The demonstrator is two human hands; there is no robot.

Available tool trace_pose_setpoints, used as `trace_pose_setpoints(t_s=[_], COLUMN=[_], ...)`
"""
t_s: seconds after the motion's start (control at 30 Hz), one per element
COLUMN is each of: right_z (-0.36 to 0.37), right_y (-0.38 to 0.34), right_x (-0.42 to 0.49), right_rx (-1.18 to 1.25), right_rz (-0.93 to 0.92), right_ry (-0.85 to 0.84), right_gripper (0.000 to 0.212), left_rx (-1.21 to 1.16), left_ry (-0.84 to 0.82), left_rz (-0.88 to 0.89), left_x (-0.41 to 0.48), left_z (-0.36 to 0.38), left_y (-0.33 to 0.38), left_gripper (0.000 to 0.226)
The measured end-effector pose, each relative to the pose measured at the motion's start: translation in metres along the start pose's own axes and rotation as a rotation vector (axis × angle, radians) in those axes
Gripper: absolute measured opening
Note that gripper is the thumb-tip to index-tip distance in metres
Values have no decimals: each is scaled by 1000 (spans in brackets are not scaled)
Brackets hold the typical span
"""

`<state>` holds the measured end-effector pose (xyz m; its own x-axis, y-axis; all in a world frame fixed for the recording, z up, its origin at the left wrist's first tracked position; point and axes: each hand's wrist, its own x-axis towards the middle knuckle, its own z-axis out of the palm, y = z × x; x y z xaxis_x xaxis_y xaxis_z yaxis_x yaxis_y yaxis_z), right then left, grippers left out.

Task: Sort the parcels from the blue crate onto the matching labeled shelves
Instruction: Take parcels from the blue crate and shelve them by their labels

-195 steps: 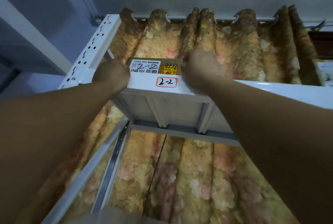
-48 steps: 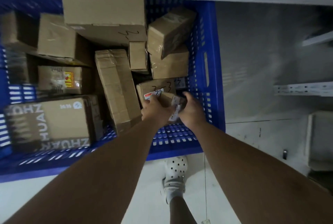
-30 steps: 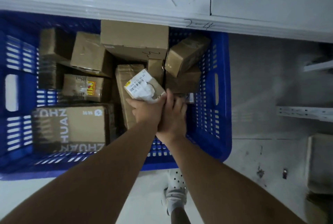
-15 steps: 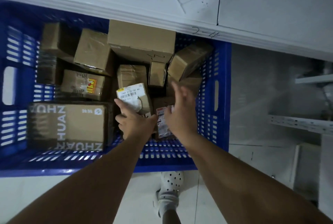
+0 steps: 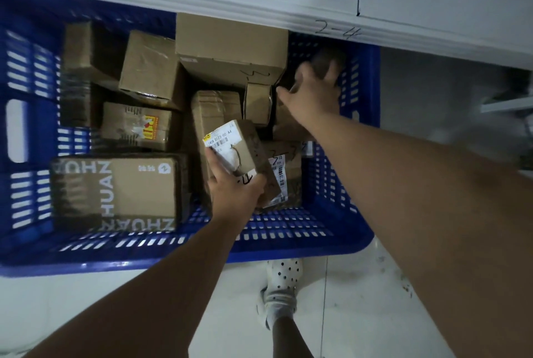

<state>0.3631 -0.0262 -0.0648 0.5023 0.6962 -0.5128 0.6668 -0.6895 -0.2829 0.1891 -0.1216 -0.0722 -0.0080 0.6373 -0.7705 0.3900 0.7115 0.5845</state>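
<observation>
Reached deeper since half a second ago: right grip now at far right corner of blue crate, fingers spread over blurred brown parcel. Can't tell if clamped on it or just touching; too much motion smear.

Still clamping small parcel in left grip, thumb on top, over crate's near right part. Reads "140A D123-00 A4" plus barcode on its white label; handwritten mark by the thumb half covered, unreadable.

Under it: lower parcel, mostly hidden, barcode label and scrawled digits not legible.

Reads "ZHUAN" upside down on big box, near left. Red-yellow print on printed box behind it, too smeared to read.

"2-4" handwritten on white shelf edge, overhanging crate's far side.

Cut off at frame left: crate's end.

White perforated shoe on floor, just outside crate's near wall.
</observation>
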Motion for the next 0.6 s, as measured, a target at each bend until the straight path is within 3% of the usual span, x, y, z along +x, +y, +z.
trace_pose_setpoints(t_s=[0.1, 0.13, 0.2, 0.27, 0.33, 0.43, 0.6], right_z=[9, 11, 14, 12, 8, 4, -23], right_y=[14, 19, 27, 30, 34, 44, 72], right_x=[-18, -23, -31, -38, -46, -68, -109], right_rx=[15, -2, 37, 287, 626, 969, 1182], right_rz=[-39, -54, -47, 66, 222, 379, 436], right_ry=[145, 141, 100, 47, -27, -135, -243], right_gripper=[13, 18, 56, 94, 109, 90, 43], left_rx=[70, 130, 265, 340, 370, 414, 497], left_ry=[-8, -8, 5, 12, 33, 97, 113], left_rz=[21, 35, 91, 131, 151, 176, 202], left_x=[-1, -1, -2, -3, -3, -6, -28], left_z=[-6, -8, -12, -13, -14, -19, -30], left_y=[4, 6, 12, 22, 32, 44, 64], left_gripper=[104, 104, 107, 111, 115, 118, 115])
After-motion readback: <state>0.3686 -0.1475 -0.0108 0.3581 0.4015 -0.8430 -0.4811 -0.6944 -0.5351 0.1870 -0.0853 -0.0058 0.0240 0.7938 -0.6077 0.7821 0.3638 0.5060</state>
